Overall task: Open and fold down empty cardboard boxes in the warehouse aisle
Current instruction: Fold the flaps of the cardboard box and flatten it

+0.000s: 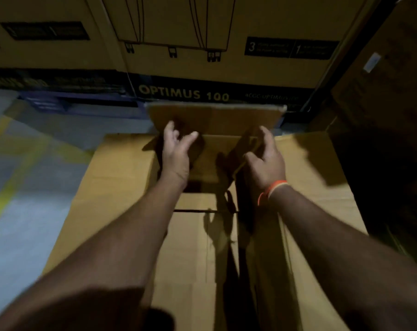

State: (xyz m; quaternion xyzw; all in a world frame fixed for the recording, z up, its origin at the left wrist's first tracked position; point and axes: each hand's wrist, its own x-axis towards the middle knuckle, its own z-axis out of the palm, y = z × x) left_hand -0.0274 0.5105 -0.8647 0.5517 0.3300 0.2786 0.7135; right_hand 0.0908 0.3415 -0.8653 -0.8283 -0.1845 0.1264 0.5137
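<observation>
Two printed cartons point(202, 32) are standing side by side across the far end of the aisle; the nearer one is showing a line drawing of an appliance, a dark panel with the numerals "3" and "1", and a black band reading "OPTIMUS 100". One plain open box point(121, 211) is lying in the centre foreground on the grey floor point(23, 223), which is carrying yellow lines. One far flap point(214, 115) is standing up at the box's far edge. Two bare hands are reaching into the opening: the left hand point(176, 154) is hovering with fingers spread and holding nothing, while the right hand point(266, 161), wearing one orange wristband point(272, 188), is curling thumb and fingers round a side flap point(248, 144).
</observation>
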